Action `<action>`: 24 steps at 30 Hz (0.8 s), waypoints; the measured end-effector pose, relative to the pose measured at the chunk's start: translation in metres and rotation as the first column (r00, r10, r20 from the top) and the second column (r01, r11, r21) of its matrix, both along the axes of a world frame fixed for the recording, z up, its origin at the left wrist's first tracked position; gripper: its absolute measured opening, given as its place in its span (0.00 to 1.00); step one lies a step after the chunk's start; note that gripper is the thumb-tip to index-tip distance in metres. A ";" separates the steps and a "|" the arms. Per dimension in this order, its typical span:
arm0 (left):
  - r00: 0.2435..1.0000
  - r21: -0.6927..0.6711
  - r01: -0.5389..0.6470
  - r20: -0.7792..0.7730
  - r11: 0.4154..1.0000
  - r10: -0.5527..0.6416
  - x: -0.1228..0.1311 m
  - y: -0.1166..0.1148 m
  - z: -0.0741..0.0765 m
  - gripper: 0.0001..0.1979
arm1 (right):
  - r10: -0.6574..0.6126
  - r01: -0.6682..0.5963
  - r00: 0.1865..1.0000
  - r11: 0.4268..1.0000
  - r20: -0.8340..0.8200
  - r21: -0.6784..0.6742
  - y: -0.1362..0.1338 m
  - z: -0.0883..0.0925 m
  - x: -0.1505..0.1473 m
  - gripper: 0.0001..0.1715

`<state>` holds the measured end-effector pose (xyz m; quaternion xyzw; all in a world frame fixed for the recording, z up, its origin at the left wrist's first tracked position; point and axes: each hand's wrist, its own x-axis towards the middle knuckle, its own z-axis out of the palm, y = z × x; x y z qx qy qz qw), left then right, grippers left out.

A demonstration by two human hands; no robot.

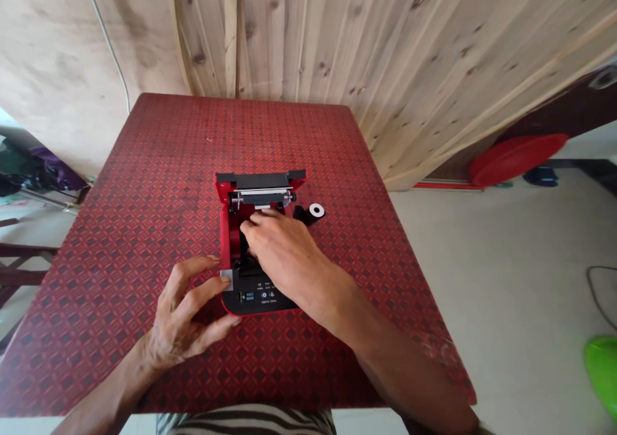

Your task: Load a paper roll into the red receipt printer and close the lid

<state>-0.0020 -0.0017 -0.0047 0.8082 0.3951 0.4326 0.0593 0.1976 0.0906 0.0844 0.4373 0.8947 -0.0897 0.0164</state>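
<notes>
A small red and black printer sits on the table with its lid raised at the back. My left hand grips its front left corner: one finger presses on a grey patch and the thumb lies at the front edge. My right hand reaches over the printer, with bent fingers down in its open compartment. The fingertips and whatever they hold are hidden there. Behind the wrist, just right of the printer, lies a white-ended roll with a dark piece beside it.
The table has a red patterned top and stands against a wooden plank wall. A thin cable runs down the wall at left. On the right are a red round object and a green object on the floor.
</notes>
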 end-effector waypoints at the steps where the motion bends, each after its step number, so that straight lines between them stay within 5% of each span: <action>1: 1.000 -0.002 0.002 0.002 1.000 -0.002 0.000 0.000 0.000 0.21 | 0.003 -0.003 1.000 1.000 0.005 -0.001 0.001 0.000 -0.001 0.11; 11: 1.000 -0.006 0.012 -0.009 1.000 -0.012 0.001 0.000 0.001 0.20 | 0.046 -0.042 0.999 0.989 -0.028 0.140 -0.007 -0.001 0.011 0.09; 16: 1.000 -0.022 0.010 -0.006 1.000 -0.011 0.001 0.001 0.001 0.19 | 0.082 0.010 0.958 0.948 -0.276 0.317 -0.021 0.001 0.032 0.07; 19: 1.000 -0.022 0.015 0.002 1.000 -0.015 0.003 0.001 0.003 0.18 | 0.046 0.138 0.826 0.950 -0.561 0.282 -0.035 0.011 0.060 0.11; 24: 1.000 -0.028 0.012 0.007 1.000 -0.012 0.004 0.002 0.004 0.17 | -0.255 0.241 0.458 0.958 -0.852 -0.158 -0.067 0.000 0.114 0.17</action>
